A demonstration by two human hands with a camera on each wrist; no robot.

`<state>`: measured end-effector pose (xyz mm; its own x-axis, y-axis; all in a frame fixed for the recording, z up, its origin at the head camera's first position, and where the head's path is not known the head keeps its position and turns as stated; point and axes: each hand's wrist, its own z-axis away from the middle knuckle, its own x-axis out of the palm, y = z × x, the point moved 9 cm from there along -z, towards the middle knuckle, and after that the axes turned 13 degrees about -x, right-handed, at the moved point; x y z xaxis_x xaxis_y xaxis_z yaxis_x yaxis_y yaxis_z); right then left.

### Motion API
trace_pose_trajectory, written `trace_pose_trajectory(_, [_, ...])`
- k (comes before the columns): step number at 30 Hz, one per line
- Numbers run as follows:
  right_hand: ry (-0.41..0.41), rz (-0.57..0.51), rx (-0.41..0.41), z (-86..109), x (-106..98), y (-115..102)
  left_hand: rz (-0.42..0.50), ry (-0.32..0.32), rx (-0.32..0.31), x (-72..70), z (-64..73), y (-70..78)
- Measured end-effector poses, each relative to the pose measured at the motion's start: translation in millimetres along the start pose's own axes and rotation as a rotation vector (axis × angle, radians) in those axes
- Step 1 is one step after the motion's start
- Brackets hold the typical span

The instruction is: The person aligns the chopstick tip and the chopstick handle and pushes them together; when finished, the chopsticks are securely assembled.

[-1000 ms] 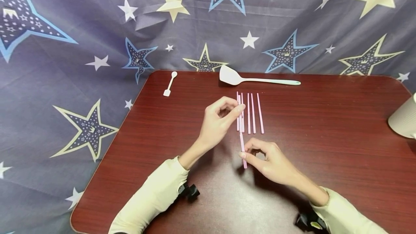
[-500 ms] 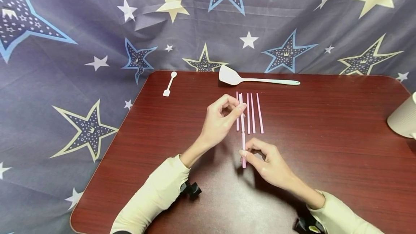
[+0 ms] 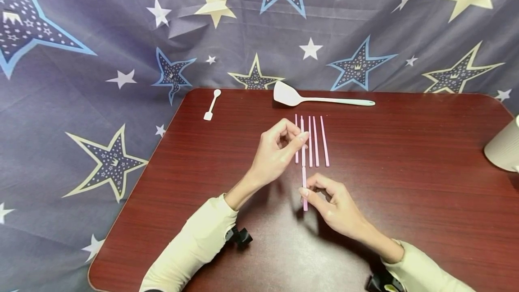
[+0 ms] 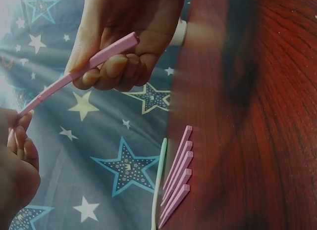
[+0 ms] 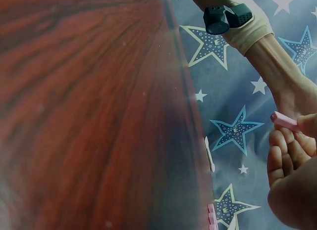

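Note:
A long pink chopstick (image 3: 304, 177), with a visible joint midway, is held between both hands, above the table. My left hand (image 3: 273, 152) pinches its far part with thumb and fingers. Nearer the body, my right hand (image 3: 336, 204) pinches the other part, and the thick square end sticks out below its fingers. In the left wrist view the chopstick (image 4: 114, 50) slants from the right hand (image 4: 133, 32) at the top to the left hand (image 4: 20, 175). Several shorter pink sticks (image 3: 316, 148) lie side by side on the table behind it, partly covered by the left hand.
A white spatula (image 3: 287, 93) with a pale green handle lies along the table's back edge. Further left is a small white double-ended spoon (image 3: 212, 105). A pale ribbed cup (image 3: 504, 148) is cut off at the right. A star-patterned cloth (image 3: 352, 21) hangs behind the table.
My left hand has shifted slightly right. The two parts of the held chopstick, at a slight angle earlier, now run nearly in one line. The right hand has barely moved.

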<state>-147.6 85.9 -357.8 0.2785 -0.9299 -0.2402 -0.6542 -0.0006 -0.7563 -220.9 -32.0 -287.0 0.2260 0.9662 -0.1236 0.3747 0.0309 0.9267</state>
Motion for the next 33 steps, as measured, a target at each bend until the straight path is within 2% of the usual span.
trace_pose_trajectory(9, [0.032, -0.006, 0.0, 0.6, 1.0, -1.5, 0.036, -0.015, 0.029, 2.9, 0.0, 1.8])
trace_pose_trajectory(16, [0.068, -0.029, 0.001, 1.0, 1.0, -2.8, 0.049, -0.002, 0.058, 2.9, 0.8, 3.0])
trace_pose_trajectory(22, [0.084, -0.063, -0.022, -0.2, 2.3, -4.5, 0.065, -0.017, 0.063, 6.7, 0.7, 2.6])
trace_pose_trajectory(33, [0.103, -0.054, -0.02, -0.2, 0.9, -4.8, 0.074, -0.006, 0.05, 8.0, 1.5, -0.6])
